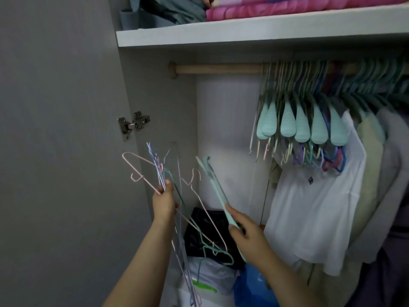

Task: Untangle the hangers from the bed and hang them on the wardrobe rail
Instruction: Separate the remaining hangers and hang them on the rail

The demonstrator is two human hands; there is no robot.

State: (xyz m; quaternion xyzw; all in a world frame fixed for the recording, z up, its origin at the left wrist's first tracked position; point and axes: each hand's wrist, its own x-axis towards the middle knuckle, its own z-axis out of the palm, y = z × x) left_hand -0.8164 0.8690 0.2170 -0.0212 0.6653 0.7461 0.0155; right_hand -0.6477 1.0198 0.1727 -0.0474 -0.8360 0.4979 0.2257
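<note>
Hangers: my left hand (163, 203) grips the tangled wire bundle (177, 196), my right hand (245, 233) pinches one mint plastic hanger (215, 191) pulled clear, both below the wardrobe rail (219, 69). I'd turn its hook up, lift it onto the rail's bare left stretch, keep the bundle well apart so nothing re-snags.
</note>
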